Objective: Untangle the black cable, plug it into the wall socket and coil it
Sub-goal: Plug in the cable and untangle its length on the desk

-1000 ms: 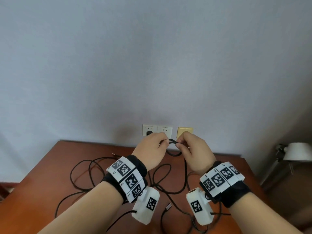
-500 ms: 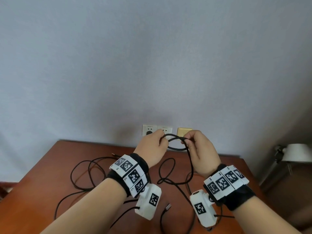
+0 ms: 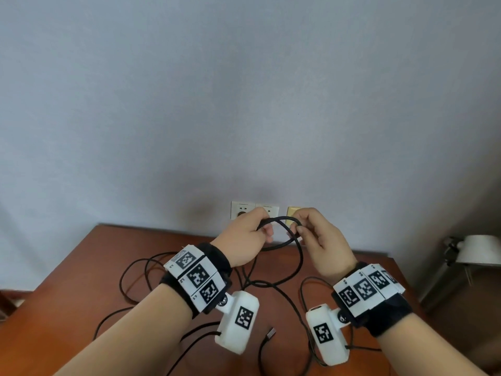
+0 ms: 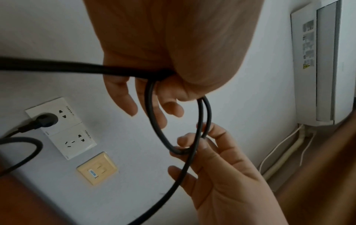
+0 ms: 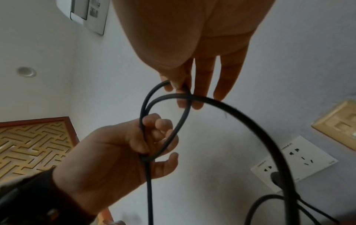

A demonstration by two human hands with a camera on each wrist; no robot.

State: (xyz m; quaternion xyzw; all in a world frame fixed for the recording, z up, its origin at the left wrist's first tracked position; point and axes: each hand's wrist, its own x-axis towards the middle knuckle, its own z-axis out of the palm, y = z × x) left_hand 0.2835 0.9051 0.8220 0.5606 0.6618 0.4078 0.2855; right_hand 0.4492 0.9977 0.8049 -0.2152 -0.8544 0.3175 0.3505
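The black cable (image 3: 282, 220) forms a small loop held in the air in front of the wall. My left hand (image 3: 262, 229) grips one side of the loop in curled fingers. My right hand (image 3: 297, 227) pinches the other side between thumb and fingertips. In the left wrist view the cable's black plug (image 4: 45, 121) sits in the upper white wall socket (image 4: 63, 109). The rest of the cable lies in loose tangled curves on the brown table (image 3: 89, 272), and its small metal connector end (image 3: 271, 333) rests near the front.
A second white socket (image 4: 76, 142) and a yellow wall plate (image 4: 97, 168) sit beside the used one. A white lamp (image 3: 478, 251) stands right of the table. A white air conditioner unit (image 4: 325, 60) stands by the wall further right.
My hands have drawn apart, from touching to a gap between them, and the cable loop between them has widened. Slack cable has lifted off the table.
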